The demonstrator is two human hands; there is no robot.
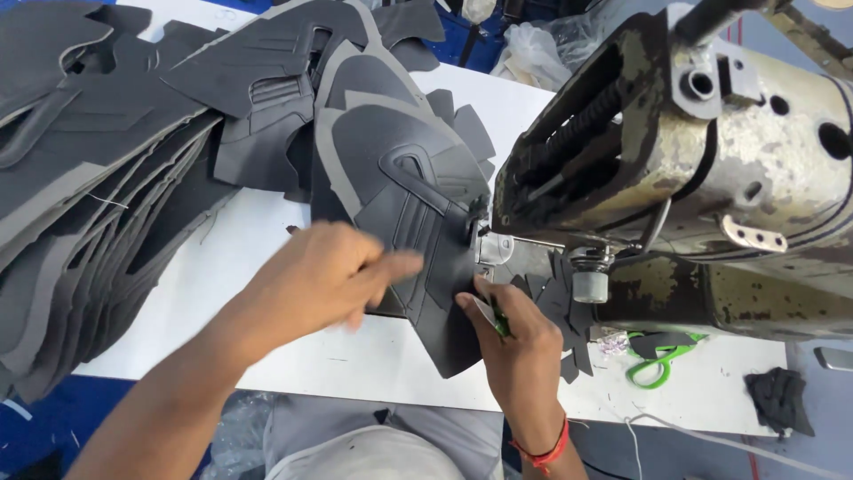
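White table (267,258) bears grey cutouts (98,178) beside a worn sewing machine (711,178).

A flat white worktable (267,258) carries everything. On its far left lies a tall heap of dark grey cut shoe-upper panels (98,178), spilling toward the middle. A worn cream metal sewing machine (693,178) stands on the right. Near its base lie green-handled scissors (662,360) and small black offcuts (569,311); a crumpled black scrap (780,400) sits near the right edge.
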